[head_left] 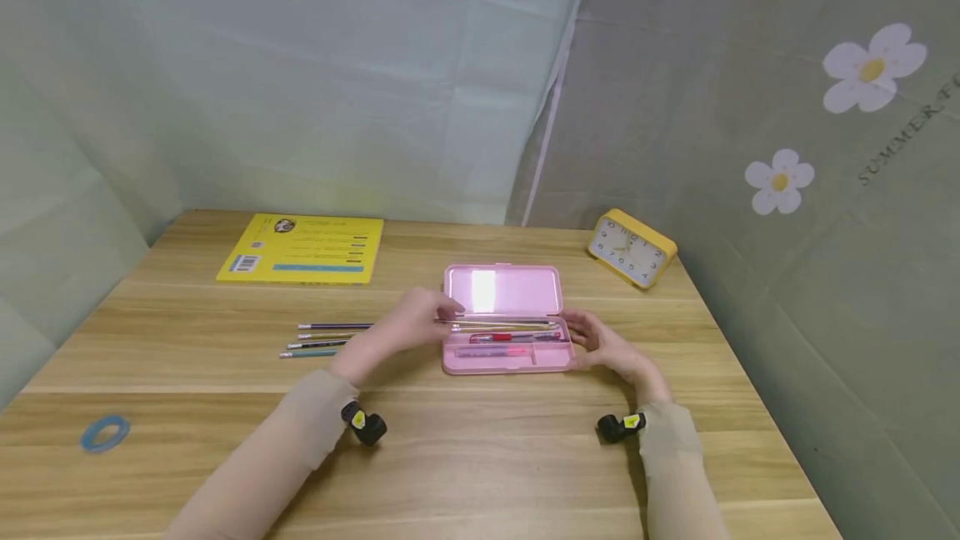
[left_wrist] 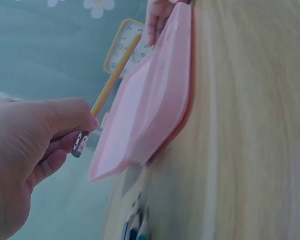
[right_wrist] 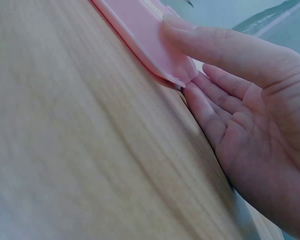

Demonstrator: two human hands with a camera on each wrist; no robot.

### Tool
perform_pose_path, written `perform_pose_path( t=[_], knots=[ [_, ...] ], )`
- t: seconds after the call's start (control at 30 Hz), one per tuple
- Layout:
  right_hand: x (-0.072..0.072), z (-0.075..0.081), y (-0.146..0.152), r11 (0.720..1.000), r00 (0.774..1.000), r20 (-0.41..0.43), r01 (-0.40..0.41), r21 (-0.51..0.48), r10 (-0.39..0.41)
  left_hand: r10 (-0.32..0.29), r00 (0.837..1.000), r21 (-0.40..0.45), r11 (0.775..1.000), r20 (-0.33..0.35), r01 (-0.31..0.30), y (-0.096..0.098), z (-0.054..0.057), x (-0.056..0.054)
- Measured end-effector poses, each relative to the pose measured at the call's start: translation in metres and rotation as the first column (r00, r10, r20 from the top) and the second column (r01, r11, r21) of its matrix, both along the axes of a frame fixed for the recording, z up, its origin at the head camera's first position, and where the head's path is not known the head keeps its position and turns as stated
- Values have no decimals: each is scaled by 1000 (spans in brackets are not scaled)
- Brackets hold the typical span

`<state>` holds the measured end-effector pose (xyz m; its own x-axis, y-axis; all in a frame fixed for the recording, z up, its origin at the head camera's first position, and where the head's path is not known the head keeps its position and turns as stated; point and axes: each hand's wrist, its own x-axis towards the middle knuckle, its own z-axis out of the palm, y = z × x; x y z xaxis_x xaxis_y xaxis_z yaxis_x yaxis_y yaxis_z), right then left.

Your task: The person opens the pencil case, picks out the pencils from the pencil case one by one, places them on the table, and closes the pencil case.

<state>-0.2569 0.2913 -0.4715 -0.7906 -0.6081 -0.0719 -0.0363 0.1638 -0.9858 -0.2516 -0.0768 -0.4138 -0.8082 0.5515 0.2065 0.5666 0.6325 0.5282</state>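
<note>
My left hand (head_left: pixel 408 322) pinches a yellow pencil (left_wrist: pixel 115 76) near its eraser end, above the left side of an open pink pencil case (head_left: pixel 551 355). The pencil points to the right over the case. At the case's right end, my right hand (head_left: pixel 606 347) grips the edge, with the thumb (right_wrist: pixel 177 31) on one side and fingers against the end. Inside the case lie a red pen (head_left: pixel 513 338), a pale pen with a pinkish tip (head_left: pixel 491 352), and one or more pencils along the back; exactly how many cannot be told.
Several pencils (head_left: pixel 315 345) lie on the table left of the case, partly behind my left arm. A yellow book (head_left: pixel 318 244) rests at the back left, a yellow alarm clock (head_left: pixel 632 248) at the back right. A blue ring (head_left: pixel 105 433) lies front left.
</note>
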Motion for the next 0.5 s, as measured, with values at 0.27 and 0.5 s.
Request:
perform_pose_path(
  t=[0.27, 0.5],
  knots=[
    [0, 0, -1, 1000, 1000, 17, 9, 9, -9, -37, 996, 67, 997, -83, 43, -38, 2, -1],
    [0, 1, -1, 1000, 1000, -7, 5, 21, -4, -47, 977, 86, 994, -208, 66, -76, 6, -1]
  ],
)
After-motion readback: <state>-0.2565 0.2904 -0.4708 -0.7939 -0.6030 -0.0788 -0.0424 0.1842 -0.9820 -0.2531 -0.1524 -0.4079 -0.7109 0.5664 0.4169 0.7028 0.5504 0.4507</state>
